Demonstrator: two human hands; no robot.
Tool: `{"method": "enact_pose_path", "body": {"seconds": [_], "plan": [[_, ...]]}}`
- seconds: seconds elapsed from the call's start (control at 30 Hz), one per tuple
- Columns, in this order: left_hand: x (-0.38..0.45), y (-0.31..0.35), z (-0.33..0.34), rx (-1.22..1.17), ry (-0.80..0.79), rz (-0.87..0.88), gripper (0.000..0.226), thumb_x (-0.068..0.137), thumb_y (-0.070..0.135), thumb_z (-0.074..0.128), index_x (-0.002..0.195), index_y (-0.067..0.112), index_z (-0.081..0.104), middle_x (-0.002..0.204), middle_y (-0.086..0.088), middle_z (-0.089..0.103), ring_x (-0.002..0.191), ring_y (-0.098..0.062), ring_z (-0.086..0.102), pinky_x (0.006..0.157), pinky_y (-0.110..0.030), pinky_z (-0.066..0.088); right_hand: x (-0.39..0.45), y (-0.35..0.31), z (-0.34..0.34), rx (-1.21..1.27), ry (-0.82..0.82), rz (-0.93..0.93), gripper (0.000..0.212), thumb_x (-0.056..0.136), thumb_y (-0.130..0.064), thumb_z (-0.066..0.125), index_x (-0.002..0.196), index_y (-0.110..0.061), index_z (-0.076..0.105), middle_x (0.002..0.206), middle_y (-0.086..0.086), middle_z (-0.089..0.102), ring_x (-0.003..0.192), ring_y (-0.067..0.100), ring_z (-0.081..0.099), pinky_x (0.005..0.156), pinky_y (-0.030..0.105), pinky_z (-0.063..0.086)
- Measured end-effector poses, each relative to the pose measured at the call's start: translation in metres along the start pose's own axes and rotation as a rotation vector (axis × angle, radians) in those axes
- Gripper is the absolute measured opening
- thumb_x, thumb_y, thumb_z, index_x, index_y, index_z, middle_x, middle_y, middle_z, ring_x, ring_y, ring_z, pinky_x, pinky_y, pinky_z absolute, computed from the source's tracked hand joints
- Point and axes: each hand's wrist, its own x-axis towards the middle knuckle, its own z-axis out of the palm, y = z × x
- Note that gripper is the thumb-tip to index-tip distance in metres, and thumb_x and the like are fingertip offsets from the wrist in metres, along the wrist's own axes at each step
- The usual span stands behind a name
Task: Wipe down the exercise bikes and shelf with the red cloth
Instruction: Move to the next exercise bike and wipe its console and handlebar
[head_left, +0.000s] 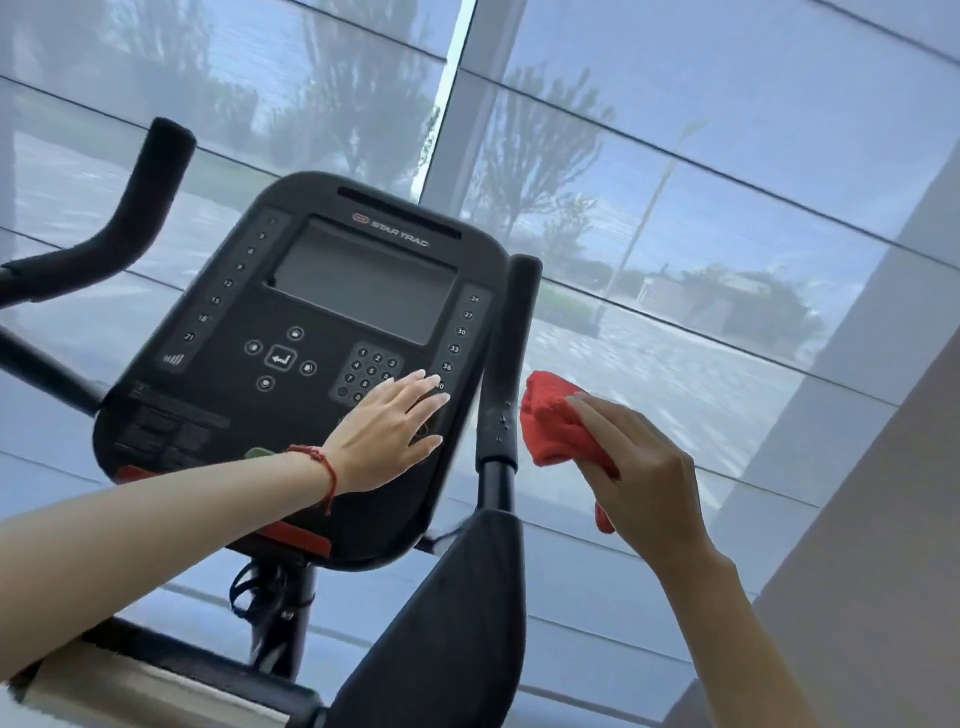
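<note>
Head view: left hand (387, 431) flat on console (218, 364); right hand (641, 483) grips bunched red cloth (558, 423), pointing up-left

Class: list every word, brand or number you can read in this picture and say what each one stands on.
"STAR TRAC": above the screen on the bike console.
"3, 6, 9, 12, 15, 18, 21": left column.
"24, 27, 30, 33, 36": right column.
Digits on the keypad, partly covered by the left hand.
Lower-left print: too blurred to read.
</note>
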Motion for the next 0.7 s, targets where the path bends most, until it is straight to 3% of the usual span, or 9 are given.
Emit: {"method": "enact_pose_path", "body": {"seconds": [0.27, 0.47, 0.7], "plan": [[-0.003, -0.040, 0.033, 0.041, -0.023, -0.090, 0.056, 0.087, 0.041, 0.032, 0.127, 0.005, 0.048, 0.137, -0.017, 0.043, 0.129, -0.028, 0.031, 0.104, -0.043, 0.018, 0.024, 0.005, 0.023, 0.099, -0.061, -0.044, 0.029, 0.086, -0.012, 0.055, 0.111, -0.007, 0.068, 0.110, 0.005, 0.068, 0.100, 0.022, 0.064, 0.069, 0.038, 0.056], [-0.014, -0.060, 0.044, 0.097, -0.027, -0.022, 0.058, 0.088, 0.040, 0.031, 0.136, 0.009, 0.036, 0.146, -0.011, 0.029, 0.134, -0.022, 0.021, 0.107, -0.048, 0.015, 0.032, -0.013, 0.043, 0.066, -0.135, -0.085, 0.034, 0.077, 0.001, 0.068, 0.110, -0.006, 0.069, 0.110, 0.006, 0.067, 0.103, 0.024, 0.062, 0.084, 0.037, 0.051], [-0.014, -0.063, 0.047, 0.072, -0.004, -0.006, 0.060, 0.088, 0.041, 0.031, 0.138, 0.009, 0.031, 0.147, -0.010, 0.026, 0.136, -0.021, 0.016, 0.109, -0.045, 0.007, 0.033, -0.020, 0.027, 0.107, -0.267, -0.074, 0.030, 0.078, -0.002, 0.065, 0.107, -0.008, 0.070, 0.107, 0.002, 0.069, 0.097, 0.021, 0.065, 0.073, 0.035, 0.055]]}}
